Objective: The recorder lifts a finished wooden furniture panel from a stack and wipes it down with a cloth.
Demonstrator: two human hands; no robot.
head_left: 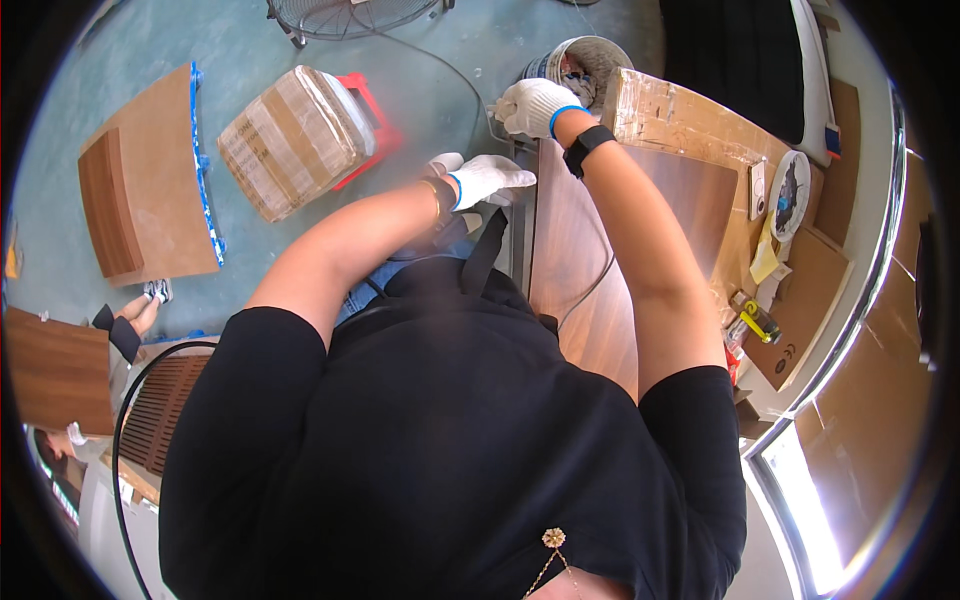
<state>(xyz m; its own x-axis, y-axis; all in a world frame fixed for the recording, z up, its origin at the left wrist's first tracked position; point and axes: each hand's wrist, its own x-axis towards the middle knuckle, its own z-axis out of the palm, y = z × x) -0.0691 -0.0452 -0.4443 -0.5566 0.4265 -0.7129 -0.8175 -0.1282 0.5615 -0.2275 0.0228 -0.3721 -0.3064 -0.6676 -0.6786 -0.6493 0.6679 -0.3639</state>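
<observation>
My left hand, in a white knit glove with a blue cuff, lies beside the grey metal edge of the workbench. Its fingers are stretched out towards that edge, and nothing shows in them. Farther off, my right hand, gloved the same way, is closed at the far corner of the bench. Its fingers curl down over the corner, so whatever they hold is hidden. Under my right forearm lies a brown wood-grain panel, with a thin dark cable across it. A black strap hangs by my waist.
A bucket stands beyond my right hand, next to a taped cardboard box. Tape rolls and small items line the right side. Leftward, a taped carton sits on a red stool; boards and a person's legs lie beyond.
</observation>
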